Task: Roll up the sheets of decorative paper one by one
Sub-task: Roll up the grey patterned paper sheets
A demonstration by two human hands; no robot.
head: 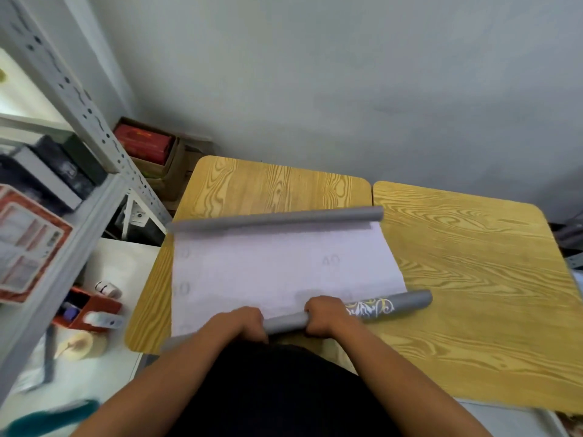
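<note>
The sheet of decorative paper (277, 272) lies white side up across the middle of the frame, its backing faintly printed with a grid and a pale "40" towards the right; other digits at its left edge are too blurred to read. Its far edge curls into a smooth grey tube (277, 219), and its near edge is wound into a second grey roll (362, 309) whose right end shows a white and yellow scroll pattern. The left hand (243, 323) and the right hand (325, 313) sit side by side on this near roll, fingers curled down over it and grasping it. The paper rests on the left worktop (268, 181), a rounded-corner top with a glossy yellow wood-grain print; the roll's patterned end reaches over onto the matching right worktop (473, 279), set just beside it. At the upper left stands a grey perforated metal shelf (88, 121) holding boxes, their lettering unreadable. Behind it, a brown carton (170, 165) holds red packets (142, 143). At lower left, an orange holder (91, 310) contains small bottles.
</note>
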